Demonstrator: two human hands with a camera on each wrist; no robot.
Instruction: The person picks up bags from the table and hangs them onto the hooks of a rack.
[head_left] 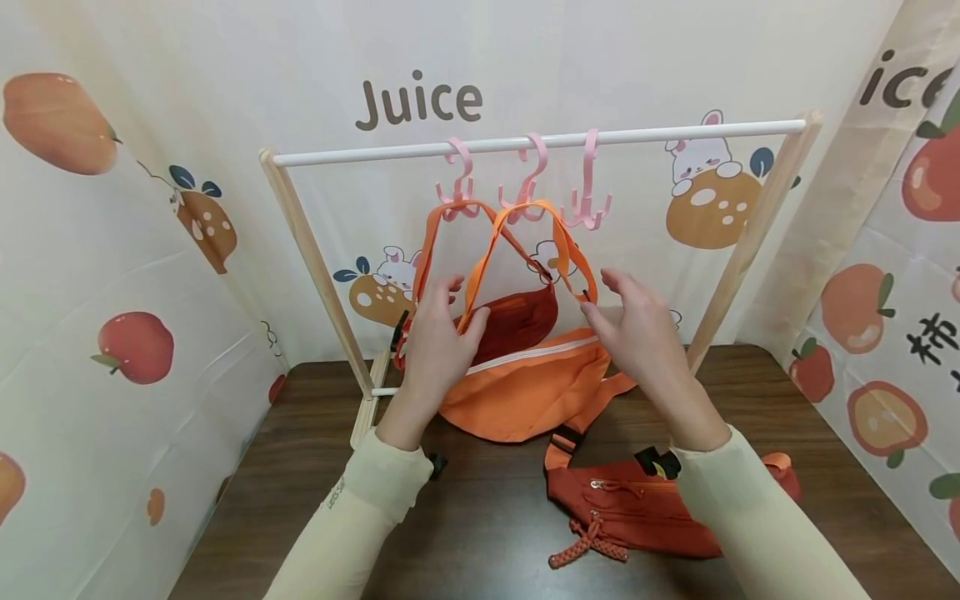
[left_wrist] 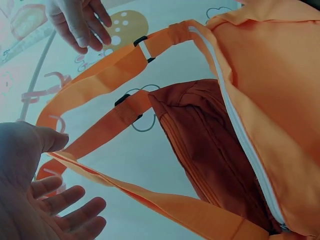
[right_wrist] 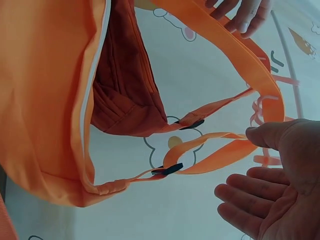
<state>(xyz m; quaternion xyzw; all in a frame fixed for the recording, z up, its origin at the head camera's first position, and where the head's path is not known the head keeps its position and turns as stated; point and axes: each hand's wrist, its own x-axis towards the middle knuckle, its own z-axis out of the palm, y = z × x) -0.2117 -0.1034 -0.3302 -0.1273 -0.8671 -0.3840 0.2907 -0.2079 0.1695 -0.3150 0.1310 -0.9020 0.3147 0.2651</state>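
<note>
Sleeve (head_left: 757, 525) overlaps red pouch (head_left: 637, 533) | maroon pouch (head_left: 517, 325) behind orange bag (head_left: 528, 392) | hooks (head_left: 588, 187) above

Here my left forearm (head_left: 341, 529) and right forearm (head_left: 753, 517) angle inward, palms facing across the gap! My left grip (head_left: 441, 337) has its fingers loosely spread, thumb held apart; my right grip (head_left: 637, 327) has its fingers nearly straight, side by side, thumb out!
</note>
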